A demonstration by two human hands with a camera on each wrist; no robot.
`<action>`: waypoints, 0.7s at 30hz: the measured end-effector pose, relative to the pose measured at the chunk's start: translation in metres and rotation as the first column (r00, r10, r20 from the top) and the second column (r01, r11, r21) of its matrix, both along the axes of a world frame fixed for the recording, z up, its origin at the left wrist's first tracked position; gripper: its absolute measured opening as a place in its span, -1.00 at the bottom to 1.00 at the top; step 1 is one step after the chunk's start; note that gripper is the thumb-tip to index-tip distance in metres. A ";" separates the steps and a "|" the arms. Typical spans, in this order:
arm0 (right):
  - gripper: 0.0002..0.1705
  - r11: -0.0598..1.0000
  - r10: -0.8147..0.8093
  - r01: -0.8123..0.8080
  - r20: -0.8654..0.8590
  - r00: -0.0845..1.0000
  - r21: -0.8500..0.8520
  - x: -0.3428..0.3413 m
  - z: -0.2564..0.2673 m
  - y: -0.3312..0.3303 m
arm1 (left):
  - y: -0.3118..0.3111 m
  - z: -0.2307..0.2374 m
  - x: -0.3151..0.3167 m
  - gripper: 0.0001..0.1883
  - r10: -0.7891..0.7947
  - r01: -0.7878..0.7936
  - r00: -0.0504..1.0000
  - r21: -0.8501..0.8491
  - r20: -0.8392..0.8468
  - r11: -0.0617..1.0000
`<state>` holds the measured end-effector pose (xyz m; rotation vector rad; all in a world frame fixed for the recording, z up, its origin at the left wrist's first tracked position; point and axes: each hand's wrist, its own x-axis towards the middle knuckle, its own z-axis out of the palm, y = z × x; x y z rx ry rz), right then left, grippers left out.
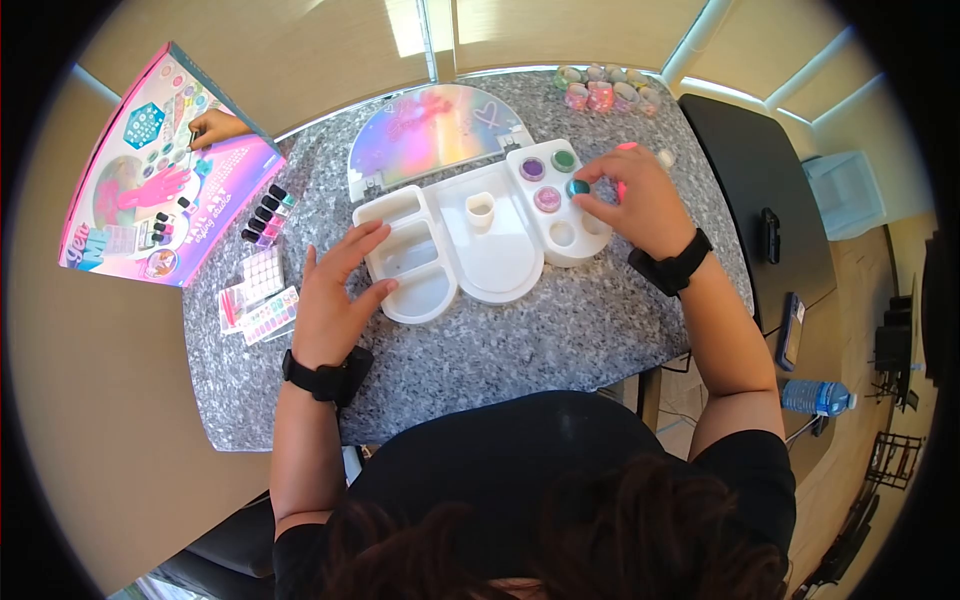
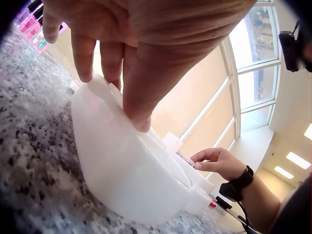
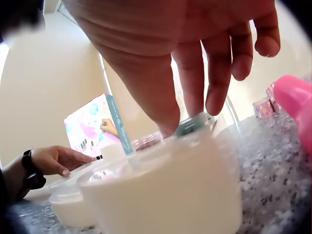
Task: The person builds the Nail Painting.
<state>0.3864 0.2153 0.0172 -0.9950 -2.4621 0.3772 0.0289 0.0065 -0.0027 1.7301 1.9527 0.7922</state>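
Note:
A white plastic organizer tray [image 1: 500, 288] with compartments lies on the granite-patterned table. My left hand [image 1: 335, 295] rests on its left section, fingers spread, with thumb and fingertips at the rim. Between thumb and fingers of my right hand [image 1: 648, 205] is a small teal glitter jar [image 1: 578, 187], pinched at the tray's right section; in the right wrist view the jar [image 3: 191, 126] shows just above the white edge. Beside it sit a purple glitter jar [image 1: 532, 168], a green one [image 1: 565, 161] and a pink one [image 1: 547, 200] in round wells.
An iridescent half-round panel [image 1: 440, 135] adjoins the tray's back. To the left stand a printed nail art box [image 1: 160, 170], several polish bottles [image 1: 266, 215] and sticker sheets [image 1: 270, 315]. A pink plastic piece [image 3: 297, 100] lies right of the tray; small pink containers [image 1: 600, 97] stand behind.

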 end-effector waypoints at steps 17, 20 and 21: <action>-0.64 0.941 -0.324 0.265 0.332 0.886 0.211 0.085 -0.018 0.073 | -0.001 0.000 -0.003 -0.30 -0.010 0.010 1.000 -0.008 0.001 1.000; -0.67 0.945 -0.309 0.246 0.335 0.890 0.217 0.084 -0.024 0.078 | -0.002 0.001 -0.002 -0.30 -0.010 0.010 1.000 -0.012 -0.006 1.000; -0.68 0.944 -0.299 0.232 0.310 0.903 0.234 0.084 -0.026 0.080 | -0.001 0.001 -0.002 -0.30 -0.013 0.013 1.000 -0.010 -0.006 1.000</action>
